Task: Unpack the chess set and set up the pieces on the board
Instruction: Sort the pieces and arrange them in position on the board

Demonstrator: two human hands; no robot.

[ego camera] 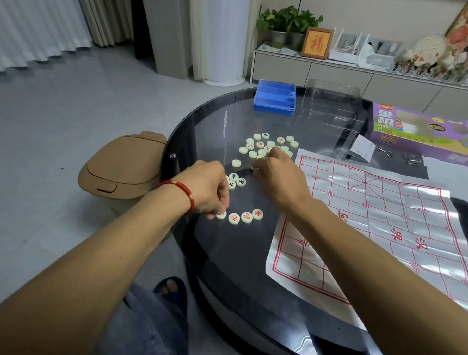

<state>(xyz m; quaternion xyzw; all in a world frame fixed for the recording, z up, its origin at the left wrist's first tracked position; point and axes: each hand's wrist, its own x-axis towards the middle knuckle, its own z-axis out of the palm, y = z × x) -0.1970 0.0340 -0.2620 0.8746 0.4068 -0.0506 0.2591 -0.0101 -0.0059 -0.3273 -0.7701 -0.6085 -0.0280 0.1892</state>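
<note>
1. Unpacking looks done to us: the blue case [274,97] sits open at the far edge of the worktop [226,259], the board sheet [378,218] lies spread at right, bare.
2. Sorting is underway, we judge: red-marked discs [246,217] rowed near, loose pile [266,145] farther.
3. Our left hand [209,189] pinches a red piece [221,215]; our right hand [276,172] fingers pinch a pale disc [255,167].
4. Pieces are smooth, cream, round; the sheet is glossy, creased.

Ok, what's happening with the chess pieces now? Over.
Left hand pinching red piece; right hand picking from pile. Board bare. Nothing blocking.
</note>
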